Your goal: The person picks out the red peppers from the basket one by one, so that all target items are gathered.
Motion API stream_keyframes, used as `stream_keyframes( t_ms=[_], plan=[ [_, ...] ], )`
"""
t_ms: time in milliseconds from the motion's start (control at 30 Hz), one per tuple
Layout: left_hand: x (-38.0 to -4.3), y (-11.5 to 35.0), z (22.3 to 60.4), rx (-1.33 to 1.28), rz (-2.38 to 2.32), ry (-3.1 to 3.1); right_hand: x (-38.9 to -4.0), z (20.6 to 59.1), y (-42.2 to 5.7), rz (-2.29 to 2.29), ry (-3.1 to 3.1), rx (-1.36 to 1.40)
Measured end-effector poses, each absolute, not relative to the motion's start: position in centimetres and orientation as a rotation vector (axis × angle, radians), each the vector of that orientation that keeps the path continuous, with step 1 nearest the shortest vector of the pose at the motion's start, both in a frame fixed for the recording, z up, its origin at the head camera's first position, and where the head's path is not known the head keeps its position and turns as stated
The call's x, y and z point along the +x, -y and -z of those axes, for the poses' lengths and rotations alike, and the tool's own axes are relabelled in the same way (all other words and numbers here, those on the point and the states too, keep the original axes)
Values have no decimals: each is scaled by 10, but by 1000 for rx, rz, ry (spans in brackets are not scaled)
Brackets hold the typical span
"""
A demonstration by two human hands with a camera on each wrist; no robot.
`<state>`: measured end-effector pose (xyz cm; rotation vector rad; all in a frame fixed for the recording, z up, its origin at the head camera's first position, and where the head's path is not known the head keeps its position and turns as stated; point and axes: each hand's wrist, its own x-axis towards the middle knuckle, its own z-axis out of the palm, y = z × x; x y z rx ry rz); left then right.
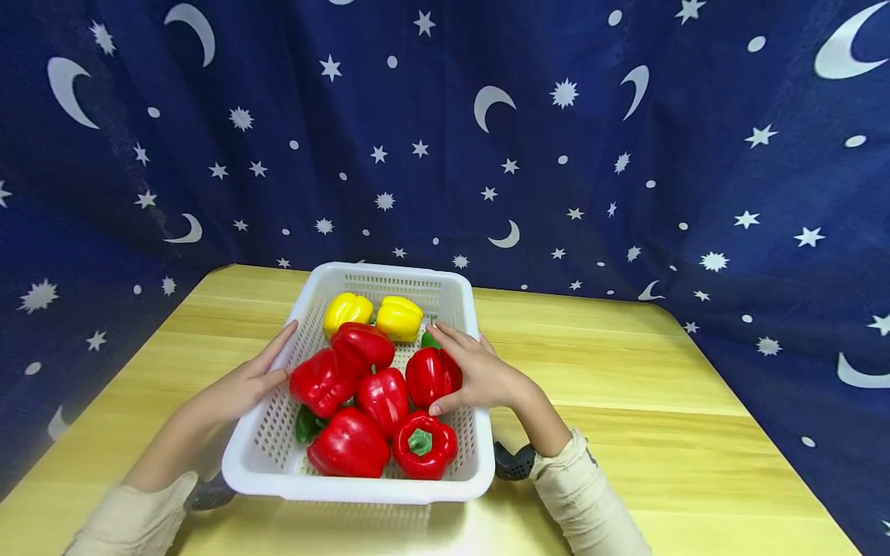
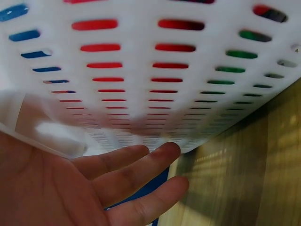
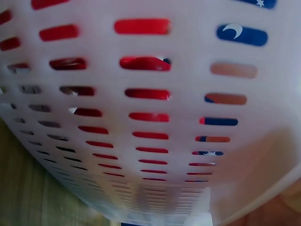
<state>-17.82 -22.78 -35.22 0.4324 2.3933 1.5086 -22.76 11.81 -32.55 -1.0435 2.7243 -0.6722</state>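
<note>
Head: basket (image 1: 361,488) over tabletop (image 1: 626,432), lift unclear, w/ red peppers (image 1: 351,444), yellow peppers (image 1: 349,311) inside. L grip (image 1: 239,390) at L rim (image 1: 242,440), R grip (image 1: 480,374) over R rim (image 1: 486,455), both spread. Filling prob. done; basket not yet let go.
L wrist: fingers (image 2: 136,173) spread under rim, outside wall (image 2: 136,47).
R wrist: red peppers thru wall; grip mostly hidden.
</note>
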Motion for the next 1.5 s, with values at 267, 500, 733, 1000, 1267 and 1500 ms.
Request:
stream_keyframes(
  t_ms=[267, 500, 733, 1000, 1267, 1500],
  plan=[
    [-180, 228, 352, 473, -1527, -2392, -233, 323, -117, 659, -2694, -1064],
    [-177, 228, 354, 438, -1527, -2378, -226, 325, -111, 465, -2773, -1068],
    [-176, 227, 354, 430, -1520, -2377, -222, 324, -108, 402, -2778, -1015],
    [-179, 227, 355, 468, -1531, -2362, -223, 321, -106, 278, -2812, -965],
    [-177, 225, 356, 468, -1531, -2364, -221, 316, -107, 223, -2829, -938],
    [-177, 226, 352, 513, -1506, -2386, -223, 316, -107, 254, -2809, -968]
  ],
)
